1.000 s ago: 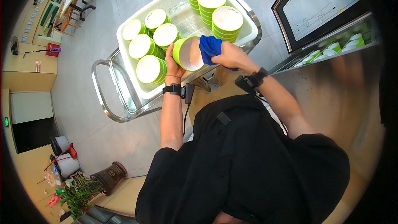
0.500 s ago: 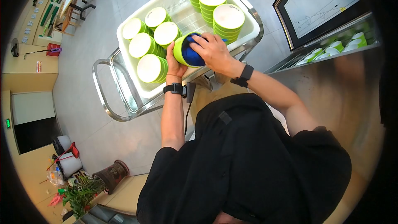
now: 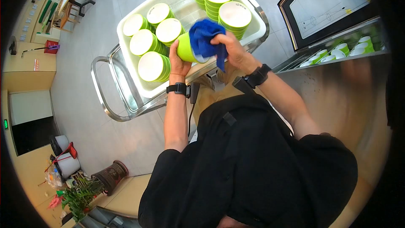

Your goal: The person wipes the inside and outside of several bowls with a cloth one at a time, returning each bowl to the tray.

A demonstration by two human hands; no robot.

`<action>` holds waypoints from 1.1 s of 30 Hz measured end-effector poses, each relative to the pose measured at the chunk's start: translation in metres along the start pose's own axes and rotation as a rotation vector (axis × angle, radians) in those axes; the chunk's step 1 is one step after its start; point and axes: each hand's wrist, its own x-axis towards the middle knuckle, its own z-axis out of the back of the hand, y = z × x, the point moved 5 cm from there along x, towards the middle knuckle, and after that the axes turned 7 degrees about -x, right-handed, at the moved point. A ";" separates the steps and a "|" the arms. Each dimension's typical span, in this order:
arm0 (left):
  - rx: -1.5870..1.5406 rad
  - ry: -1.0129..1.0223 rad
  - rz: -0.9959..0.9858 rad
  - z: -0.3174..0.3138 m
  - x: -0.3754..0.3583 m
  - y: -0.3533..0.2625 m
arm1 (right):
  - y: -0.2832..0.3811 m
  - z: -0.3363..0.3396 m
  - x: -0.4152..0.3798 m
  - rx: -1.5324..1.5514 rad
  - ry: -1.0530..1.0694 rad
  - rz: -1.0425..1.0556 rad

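Observation:
My left hand (image 3: 179, 62) is wrapped round a lime-green bowl (image 3: 184, 50), which is tilted on its side with its mouth toward the right. A crumpled blue cloth (image 3: 205, 38) is bunched in my right hand (image 3: 235, 51) and covers most of the bowl's opening, with one end hanging down. Both hands are above the near edge of a white plastic tub (image 3: 142, 85). Inside the tub, upside-down green bowls with white bases stand in stacks, a shorter stack (image 3: 152, 66) to the left of my left hand and a taller stack (image 3: 234, 17) beyond my right hand.
The tub rests on a metal trolley with a tubular handle (image 3: 98, 88) to the left. More green and white bowls (image 3: 341, 50) lie in a steel cabinet at the right, below a dark-framed panel (image 3: 327, 6). A potted plant (image 3: 112, 177) stands at lower left.
My right hand has drawn back to the right, pulling the blue cloth partly out of the bowl. My left hand keeps its hold on the bowl.

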 end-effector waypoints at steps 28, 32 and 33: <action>0.039 -0.095 -0.009 0.008 0.005 -0.002 | 0.018 -0.023 -0.041 -1.201 0.015 0.736; 0.111 0.000 0.001 0.014 0.003 0.002 | 0.035 -0.033 -0.021 -1.151 -0.216 0.794; 0.118 0.039 -0.004 0.010 0.003 0.001 | 0.031 -0.034 -0.014 -1.150 -0.217 0.795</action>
